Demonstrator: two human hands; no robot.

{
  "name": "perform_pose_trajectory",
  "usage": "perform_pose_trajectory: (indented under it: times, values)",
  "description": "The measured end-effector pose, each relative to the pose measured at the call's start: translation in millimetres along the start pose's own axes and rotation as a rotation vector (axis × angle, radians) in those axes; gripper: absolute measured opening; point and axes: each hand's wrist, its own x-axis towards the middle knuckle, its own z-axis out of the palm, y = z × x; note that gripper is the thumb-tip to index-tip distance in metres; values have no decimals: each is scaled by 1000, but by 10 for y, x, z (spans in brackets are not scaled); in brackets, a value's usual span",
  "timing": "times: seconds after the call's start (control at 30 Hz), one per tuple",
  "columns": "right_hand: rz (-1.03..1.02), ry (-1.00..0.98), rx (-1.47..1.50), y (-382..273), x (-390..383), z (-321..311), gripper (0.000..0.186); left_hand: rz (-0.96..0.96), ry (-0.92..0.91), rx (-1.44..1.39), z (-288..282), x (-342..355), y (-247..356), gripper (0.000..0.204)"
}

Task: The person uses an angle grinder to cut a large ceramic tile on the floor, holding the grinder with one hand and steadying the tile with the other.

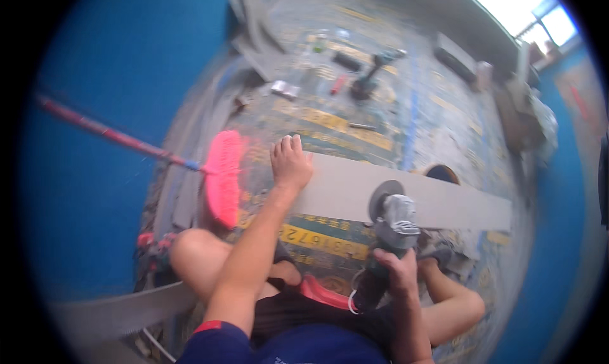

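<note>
A long, flat grey board (342, 186) lies crosswise in front of me, above the floor. My left hand (292, 164) is closed on its left end, fingers curled at the far corner. In my right hand (401, 274) is an angle grinder (394, 227), gripped round its body. The grinder's round disc (386, 198) stands upright over the middle of the board; whether it touches the surface I cannot tell. A dark round object (442, 173) shows partly behind the board's far edge.
A pink broom (223, 180) leans from the blue wall (120, 110) at the left. A cordless drill (371, 78) stands on the littered floor beyond the board. Offcuts (259, 34) lean at the far left. A plastic bag (539, 123) is at the right.
</note>
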Motion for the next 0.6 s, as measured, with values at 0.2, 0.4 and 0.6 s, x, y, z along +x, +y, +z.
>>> perform_pose_trajectory:
  times: [0.2,0.4,0.6]
  values:
    - [-23,213,157,158,-341,-572,51,556,-206,137,546,93,1159,70]
    - [-102,399,370,394,-572,-1156,52,532,-740,210,1042,246,2289,87]
    - [-121,513,497,548,-743,-1396,54,290,-1030,175,1527,439,2717,87]
